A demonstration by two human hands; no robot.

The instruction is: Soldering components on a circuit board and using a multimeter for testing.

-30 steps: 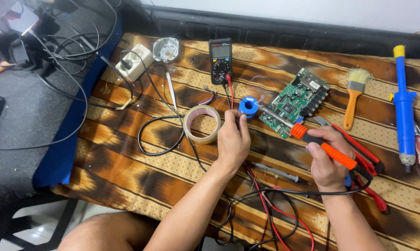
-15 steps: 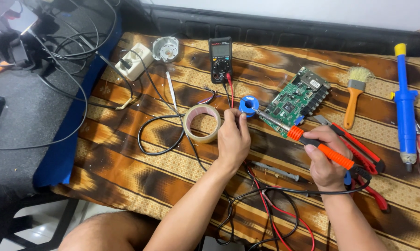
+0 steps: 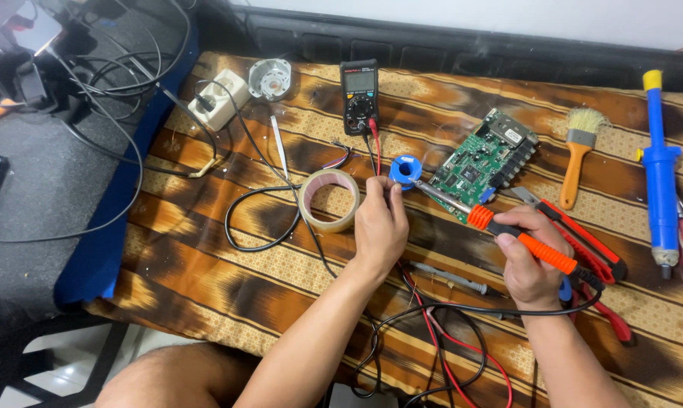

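- Here, the right hand is wrapping its fingers closed around the orange grip of the soldering iron, holding it low and nearly flat, its metal tip pointing left towards the blue solder spool.
- The left hand is resting on the patterned table just below the spool, fingertips drawn together at it; whether they are pinching a strand of solder I cannot tell, the wire being too thin to make out.
- The iron is looking light and stiff, probably hot along the bare metal shaft, so the ribbed orange handle is the only sensible place to take it; its black cord is trailing back under the wrist and may be tugging a little.
- The spool is seeming small and light, apt to roll or slide on the cloth, so it is best steadied by its rims; solder wire itself is likely soft and easily bent.
- The green circuit board is lying just right of the spool, beside the iron's shaft; it is thin, rigid and fragile, best held by its edges.
- The tape roll is sitting just left of the left hand.
- Against the earlier frames, the iron's tip is reaching further left, from the board's near edge to beside the spool, while the left hand is staying put.
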